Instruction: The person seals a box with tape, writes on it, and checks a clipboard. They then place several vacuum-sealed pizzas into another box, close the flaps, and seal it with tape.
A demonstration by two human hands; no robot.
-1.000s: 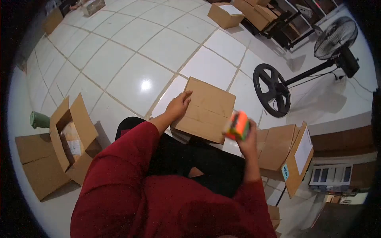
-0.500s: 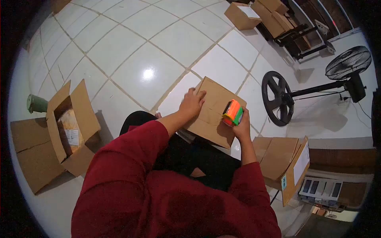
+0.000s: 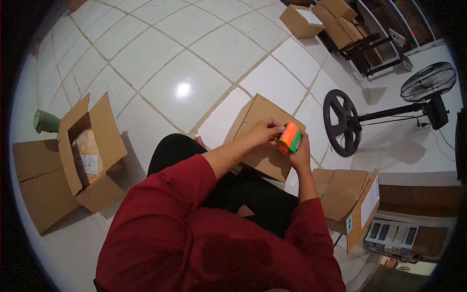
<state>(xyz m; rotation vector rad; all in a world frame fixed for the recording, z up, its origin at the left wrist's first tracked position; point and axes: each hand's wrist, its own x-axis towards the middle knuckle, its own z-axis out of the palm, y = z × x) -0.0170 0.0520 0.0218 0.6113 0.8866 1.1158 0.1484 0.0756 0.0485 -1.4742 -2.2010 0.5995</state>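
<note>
My right hand (image 3: 302,152) is wrapped around an orange and green tape dispenser (image 3: 290,137), holding it above the right part of a closed cardboard box (image 3: 265,113). Bent fingers of my left hand (image 3: 266,130) meet at the dispenser's left edge. Whatever lies between those fingertips is too small to make out. The box sits in front of my lap, its top flaps folded down, and my left forearm crosses its near side.
An open carton (image 3: 104,134) with a wrapped, labelled item inside stands at left, beside a green pot (image 3: 46,121). Another carton (image 3: 340,192) is close by my right arm. A black pedestal fan (image 3: 343,121) stands at right. More boxes (image 3: 301,22) are at upper right.
My left hand has left the box's upper left edge and moved right to the tape dispenser. The dispenser, in my right hand, has turned slightly and shifted a little right.
</note>
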